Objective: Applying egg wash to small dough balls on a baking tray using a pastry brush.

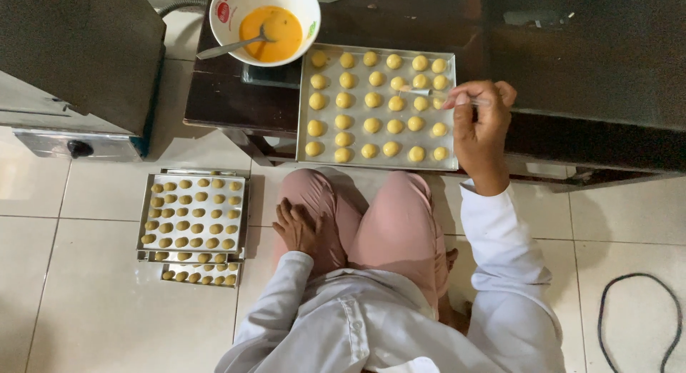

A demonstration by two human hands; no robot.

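Note:
My right hand [481, 124] is shut on a small brush [429, 93], its tip over the dough balls at the right side of a metal baking tray [306, 107]. The tray holds several rows of round yellow dough balls [372, 100] and lies on a dark low table. My left hand [296, 226] rests flat on my left knee, fingers spread, holding nothing. A white bowl [236, 30] of orange egg wash with a spoon [232, 47] in it stands at the tray's upper left.
On the tiled floor to my left lies a stack of trays [191, 214] with several browner dough balls. A dark metal oven [78, 66] stands at the upper left. A black cable [638, 316] loops on the floor at the lower right.

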